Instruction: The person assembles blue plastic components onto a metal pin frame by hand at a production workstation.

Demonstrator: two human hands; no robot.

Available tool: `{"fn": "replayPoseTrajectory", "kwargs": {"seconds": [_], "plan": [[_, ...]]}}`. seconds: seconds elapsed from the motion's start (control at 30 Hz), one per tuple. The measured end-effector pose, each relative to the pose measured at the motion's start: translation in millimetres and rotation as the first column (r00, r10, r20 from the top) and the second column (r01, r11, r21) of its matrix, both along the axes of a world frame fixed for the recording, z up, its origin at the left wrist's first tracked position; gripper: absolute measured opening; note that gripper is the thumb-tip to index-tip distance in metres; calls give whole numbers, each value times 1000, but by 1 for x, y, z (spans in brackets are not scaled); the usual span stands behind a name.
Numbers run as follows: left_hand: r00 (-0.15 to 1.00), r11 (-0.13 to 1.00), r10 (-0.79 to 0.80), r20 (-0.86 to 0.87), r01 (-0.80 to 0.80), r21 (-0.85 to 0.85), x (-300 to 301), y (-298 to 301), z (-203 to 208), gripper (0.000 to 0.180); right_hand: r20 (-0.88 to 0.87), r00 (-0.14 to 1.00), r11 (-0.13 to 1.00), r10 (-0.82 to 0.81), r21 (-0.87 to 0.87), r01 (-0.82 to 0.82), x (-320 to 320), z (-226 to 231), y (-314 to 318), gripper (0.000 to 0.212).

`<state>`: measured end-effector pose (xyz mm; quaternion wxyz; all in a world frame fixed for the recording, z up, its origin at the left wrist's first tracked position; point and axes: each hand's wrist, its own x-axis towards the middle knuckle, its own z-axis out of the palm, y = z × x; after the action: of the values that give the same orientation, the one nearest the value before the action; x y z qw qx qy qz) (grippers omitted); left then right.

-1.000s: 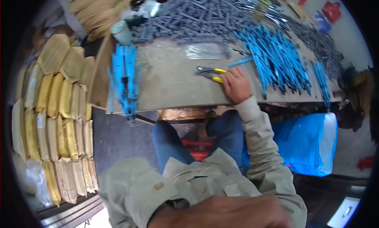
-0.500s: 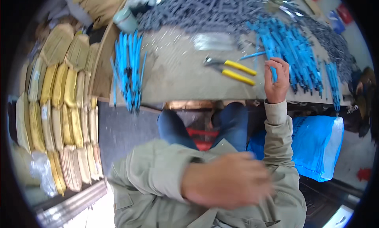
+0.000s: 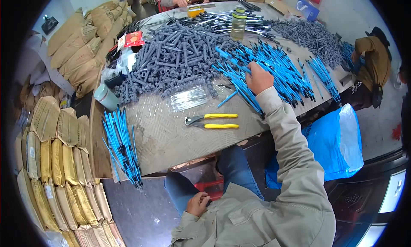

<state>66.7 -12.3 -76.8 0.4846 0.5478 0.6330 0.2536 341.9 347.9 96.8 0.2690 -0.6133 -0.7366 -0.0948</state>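
My right hand [image 3: 259, 78] reaches over a heap of thin blue tubes [image 3: 274, 67] with black ends, on the right half of the table. Its fingers are closed on a blue tube [image 3: 231, 58] that sticks out to the upper left. My left hand [image 3: 198, 204] rests low in my lap, beside my thigh, its fingers curled together with nothing seen in them. Pliers [image 3: 212, 120] with yellow handles lie in front of a clear tray [image 3: 188, 98] of fine metal pins. A smaller bunch of blue tubes [image 3: 122, 146] overhangs the table's front edge at the left.
Grey plastic parts [image 3: 171, 54] are heaped in the middle. A bottle [image 3: 238, 24] and a pale cup [image 3: 106, 97] stand on the table [image 3: 171, 140]. At the right hangs a blue bag [image 3: 332, 140]. Stacked paper sacks [image 3: 58, 161] line the left. Other people work at the far side and right.
The view has tilted up, showing more of the table. My left hand has dropped from across my chest to my lap. My right hand has gone farther into the blue tubes.
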Motion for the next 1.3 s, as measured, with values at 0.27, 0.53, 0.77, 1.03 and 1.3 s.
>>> {"fn": "replayPoseTrajectory", "kwargs": {"seconds": [0.27,0.53,0.77,1.03,1.3], "plan": [[991,924,-122,63,90,372,1,39,60,19,-672,715,976,193,53,-213,8,22,-37,13],[959,475,278,-61,-82,876,21,100,178,67,-678,591,898,436,367,-241,-20,1,-178,3],[885,584,165,435,-443,680,33,109,167,54,-838,322,750,441,146,-646,-95,-20,-234,12],[299,839,308,903,-532,-111,2,99,163,23,-536,718,870,445,70,-488,-32,-32,-92,14],[507,706,443,739,-706,60,12,93,161,12,305,951,966,49,-257,32,-16,5,-32,21]]}}
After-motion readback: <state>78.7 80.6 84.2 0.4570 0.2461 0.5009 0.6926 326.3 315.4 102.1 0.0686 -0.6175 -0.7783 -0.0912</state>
